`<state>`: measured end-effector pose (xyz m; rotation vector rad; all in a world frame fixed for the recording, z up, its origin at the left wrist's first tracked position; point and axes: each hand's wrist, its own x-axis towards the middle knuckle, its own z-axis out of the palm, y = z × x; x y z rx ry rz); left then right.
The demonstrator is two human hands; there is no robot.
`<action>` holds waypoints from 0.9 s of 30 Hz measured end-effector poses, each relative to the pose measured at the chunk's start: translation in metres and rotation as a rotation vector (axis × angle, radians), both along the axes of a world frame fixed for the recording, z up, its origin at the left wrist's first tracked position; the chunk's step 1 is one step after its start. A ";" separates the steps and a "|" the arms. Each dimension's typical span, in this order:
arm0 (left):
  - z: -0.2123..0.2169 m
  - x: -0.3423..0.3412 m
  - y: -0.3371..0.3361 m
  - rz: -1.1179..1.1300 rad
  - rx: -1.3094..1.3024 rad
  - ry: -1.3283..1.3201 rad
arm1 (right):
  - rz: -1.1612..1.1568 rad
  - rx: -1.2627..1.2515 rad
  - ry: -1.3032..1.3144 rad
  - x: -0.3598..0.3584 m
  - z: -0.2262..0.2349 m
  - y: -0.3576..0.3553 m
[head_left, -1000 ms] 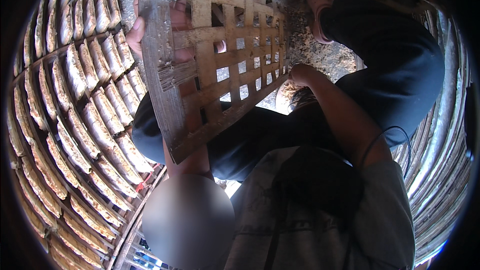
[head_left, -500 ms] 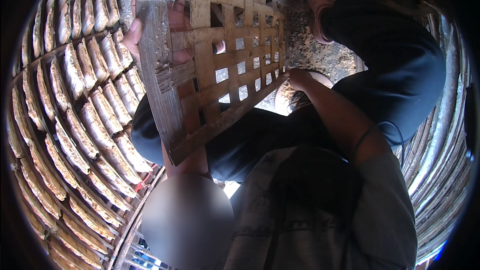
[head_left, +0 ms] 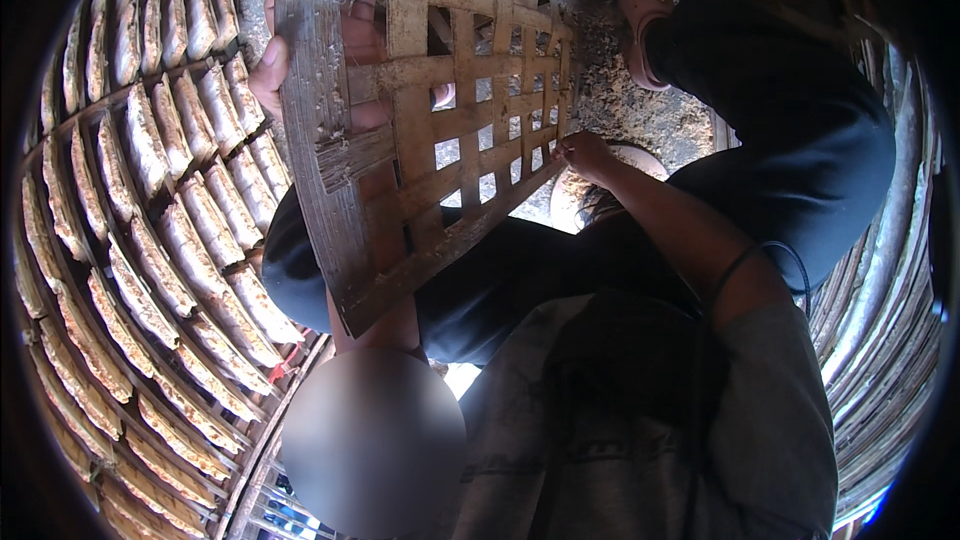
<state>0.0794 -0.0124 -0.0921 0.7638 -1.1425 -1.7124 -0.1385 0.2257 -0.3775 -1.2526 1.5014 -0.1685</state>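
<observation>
A wooden lattice panel (head_left: 408, 70) tilts at upper centre. The left hand (head_left: 366, 38) grips its left side, thumb outside, fingers behind slats; the right hand's (head_left: 588, 155) fingers bunch at its lower-right edge, whether pinching I cannot tell.

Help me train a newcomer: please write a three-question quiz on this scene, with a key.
1. True or false: part of the left hand shows through gaps in the brown, rectangular-gapped wooden lattice panel.

2. Which is nearest the panel's right end in the picture?
A) the left hand
B) the right hand
C) neither hand

3. On which side of the panel do the rows of curved pale strips with brown edges stand in the picture?

Key: 1. True. 2. B. 3. Left.
</observation>
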 end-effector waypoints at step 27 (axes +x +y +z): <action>-0.004 0.009 0.000 0.046 0.013 0.008 | 0.295 -0.010 0.306 0.014 0.028 -0.014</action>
